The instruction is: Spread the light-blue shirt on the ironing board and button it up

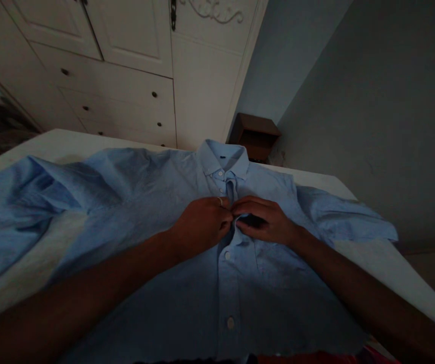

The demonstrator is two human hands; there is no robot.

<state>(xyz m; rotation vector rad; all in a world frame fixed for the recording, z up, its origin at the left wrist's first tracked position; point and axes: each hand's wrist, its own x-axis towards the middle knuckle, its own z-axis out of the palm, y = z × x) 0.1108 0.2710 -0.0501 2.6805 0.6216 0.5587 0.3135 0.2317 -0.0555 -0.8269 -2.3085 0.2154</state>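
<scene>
A light blue button-up shirt (134,202) lies front up and spread out on a white surface (61,144), collar at the far side and sleeves out to both sides. My left hand (202,225) and my right hand (264,220) meet on the shirt's button placket just below the collar. Both hands have their fingers closed in a pinch on the placket fabric. My left hand wears a ring. White buttons show on the placket below my hands.
A white wardrobe (134,65) with drawers and small dark knobs stands beyond the surface. A small brown wooden stand (255,132) sits in the corner by a grey wall. The surface's right edge runs close to my right forearm.
</scene>
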